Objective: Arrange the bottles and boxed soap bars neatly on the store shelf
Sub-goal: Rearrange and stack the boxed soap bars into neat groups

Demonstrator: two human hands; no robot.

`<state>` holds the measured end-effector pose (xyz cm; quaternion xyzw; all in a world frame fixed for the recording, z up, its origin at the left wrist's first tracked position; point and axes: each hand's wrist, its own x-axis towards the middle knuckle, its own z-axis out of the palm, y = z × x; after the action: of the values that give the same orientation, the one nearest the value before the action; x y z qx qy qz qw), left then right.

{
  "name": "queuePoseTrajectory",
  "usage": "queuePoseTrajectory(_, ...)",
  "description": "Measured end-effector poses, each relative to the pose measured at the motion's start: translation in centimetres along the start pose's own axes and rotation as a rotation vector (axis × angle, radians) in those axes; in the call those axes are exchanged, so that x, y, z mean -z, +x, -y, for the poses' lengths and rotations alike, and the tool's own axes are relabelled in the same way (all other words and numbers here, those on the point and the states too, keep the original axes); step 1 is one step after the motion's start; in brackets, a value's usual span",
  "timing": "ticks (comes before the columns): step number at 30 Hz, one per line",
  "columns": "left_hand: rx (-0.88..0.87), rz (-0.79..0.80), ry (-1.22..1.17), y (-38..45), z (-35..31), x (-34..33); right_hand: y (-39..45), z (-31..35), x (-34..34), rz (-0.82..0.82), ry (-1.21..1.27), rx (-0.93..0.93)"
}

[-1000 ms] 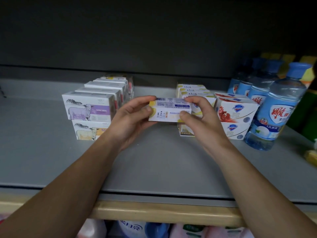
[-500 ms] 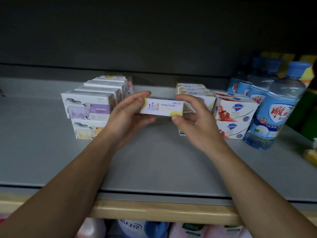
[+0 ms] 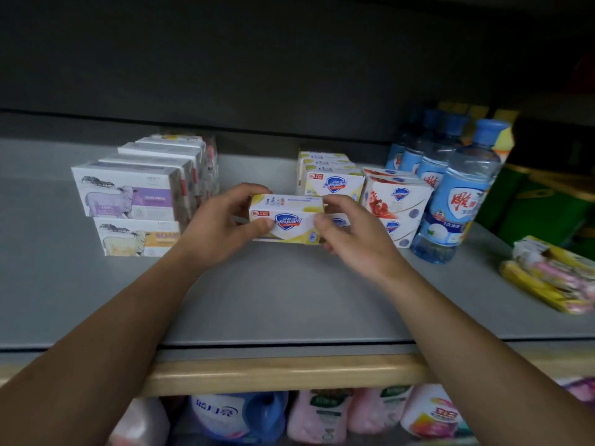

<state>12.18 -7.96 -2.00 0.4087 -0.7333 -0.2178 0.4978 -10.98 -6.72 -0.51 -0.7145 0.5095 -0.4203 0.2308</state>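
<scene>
Head view is showing both hands meeting over the grey shelf (image 3: 289, 300), each one pinching an end of a yellow-and-white soap box (image 3: 285, 220). The left hand (image 3: 222, 226) is curling round the box's left end, with its thumb lying on the front face and its fingers reaching over the top edge. The right hand (image 3: 351, 239) is gripping the right end in the same way, thumb on the front and fingers wrapping behind. The box is sitting between the two hands, front label facing the camera, with its lower edge at or just above the shelf surface; whether it is touching the shelf cannot be told.

Just behind and to the right of the held box, a row of matching yellow soap boxes (image 3: 331, 180) is running toward the back of the shelf. Beside that row on the right, red-and-white soap boxes (image 3: 397, 201) are standing stacked two high. Further right, blue-capped bottles (image 3: 457, 201) are lining up in a row from front to back. On the left, well apart from the hands, sheep-printed soap boxes (image 3: 128, 194) are sitting stacked in two layers, also in a row going back. At the far right edge, a yellow-and-pink packet (image 3: 553, 278) is lying flat on the shelf. Below the wooden shelf edge (image 3: 283, 371), pink and blue detergent bottles (image 3: 315, 413) are showing.
</scene>
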Motion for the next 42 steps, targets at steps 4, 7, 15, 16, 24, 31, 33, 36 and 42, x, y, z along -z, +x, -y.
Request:
queuePoseTrajectory(4, 0.033, 0.0, -0.025, -0.2, 0.1, -0.8, -3.0, -3.5, 3.2, 0.085, -0.513, 0.017)
queuePoseTrajectory(7, 0.038, -0.036, -0.054, -0.3, -0.2, -1.0, -4.5, -5.6, 4.6, 0.169, -0.69, -0.052)
queuePoseTrajectory(15, 0.02, -0.182, 0.151, 0.0, -1.8, -3.1, -4.1, -7.1, 4.0, 0.201, -0.743, -0.052)
queuePoseTrajectory(16, 0.009, -0.201, 0.173, 0.3, -2.2, -3.4, -4.1, -7.2, 4.0, 0.201, -0.743, -0.054)
queuePoseTrajectory(24, 0.011, -0.304, 0.247, 4.7, -4.3, -7.4, -4.1, -7.2, 4.0, 0.188, -0.703, -0.044)
queuePoseTrajectory(31, 0.047, -0.33, 0.41, 6.0, -2.7, -10.1, -4.2, -7.1, 4.0, 0.172, -0.681, -0.042)
queuePoseTrajectory(33, 0.041, -0.332, 0.426, 6.2, -2.8, -10.3, -4.1, -7.1, 4.1, 0.176, -0.678, -0.043)
queuePoseTrajectory(36, 0.019, -0.329, 0.474, 6.1, -3.3, -10.2, -4.1, -7.0, 4.1, 0.186, -0.678, -0.044)
queuePoseTrajectory(42, 0.019, -0.282, 0.645, 6.4, -4.5, -10.0, -4.2, -6.8, 4.3, 0.184, -0.67, -0.036)
